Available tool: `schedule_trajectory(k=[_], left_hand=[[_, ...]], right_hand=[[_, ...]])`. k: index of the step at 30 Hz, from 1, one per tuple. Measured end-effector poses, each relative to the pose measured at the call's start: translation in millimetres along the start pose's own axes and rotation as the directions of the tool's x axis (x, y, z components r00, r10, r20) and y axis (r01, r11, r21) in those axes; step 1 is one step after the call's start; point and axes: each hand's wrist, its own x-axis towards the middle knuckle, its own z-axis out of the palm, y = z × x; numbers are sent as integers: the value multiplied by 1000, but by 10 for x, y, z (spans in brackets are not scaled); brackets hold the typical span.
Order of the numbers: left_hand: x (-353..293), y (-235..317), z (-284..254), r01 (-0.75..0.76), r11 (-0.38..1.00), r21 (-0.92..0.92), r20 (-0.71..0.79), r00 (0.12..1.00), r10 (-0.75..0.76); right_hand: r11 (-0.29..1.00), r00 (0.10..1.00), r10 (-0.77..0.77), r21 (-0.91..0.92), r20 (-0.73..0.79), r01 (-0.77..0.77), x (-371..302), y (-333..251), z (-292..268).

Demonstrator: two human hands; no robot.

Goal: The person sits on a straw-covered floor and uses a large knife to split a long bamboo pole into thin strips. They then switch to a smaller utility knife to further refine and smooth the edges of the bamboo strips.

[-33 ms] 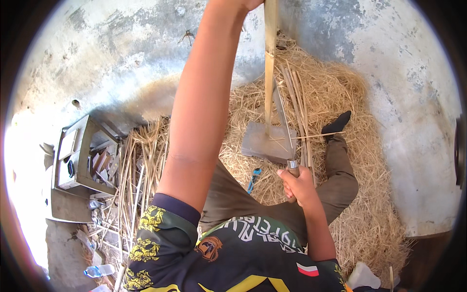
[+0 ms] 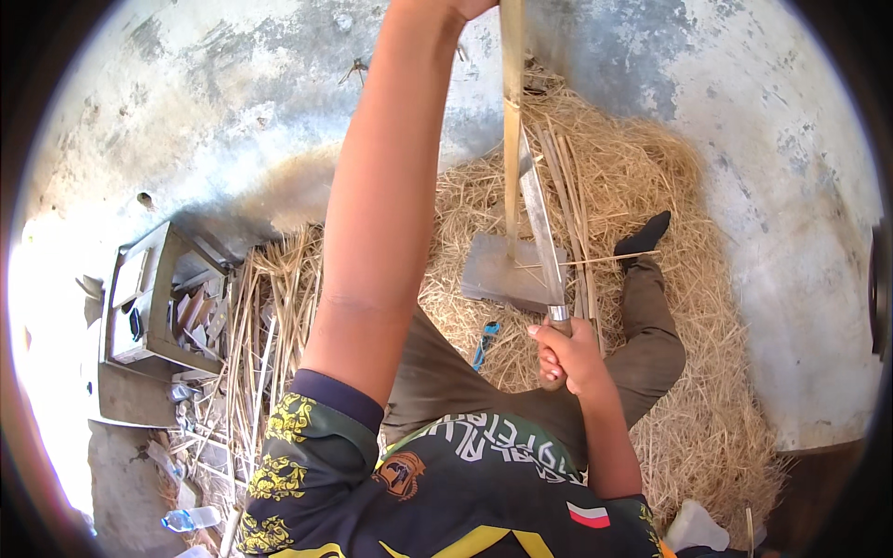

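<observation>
Right hand (image 2: 574, 357) curls fully around a knife (image 2: 539, 214), blade toward 12 o'clock; left hand (image 2: 477, 6), at 12 o'clock, is cropped, grip unclear, beside a wooden strip (image 2: 512, 121) standing on a block (image 2: 486, 270).

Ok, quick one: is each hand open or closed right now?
Left hand: mostly cut off at the picture's top edge, beside the pale strip; cannot tell.
Right hand: closed, holding the long knife.

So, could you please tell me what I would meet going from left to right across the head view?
Open-fronted cabinet, long pale strip, long-bladed knife, black sock.
</observation>
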Motion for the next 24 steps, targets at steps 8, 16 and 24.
schedule_trajectory(k=[8,16,24], left_hand=[[12,22,-59,128,984,125,-298,951,-85],[98,-101,-147,59,973,222,-342,939,21],[86,-119,-36,18,961,275,-310,948,71]], right_hand=[[758,706,-626,-471,-332,451,-201,-258,324],[661,646,-710,-579,-279,477,17,-87,130],[683,718,-623,-664,-312,304,83,217,332]])
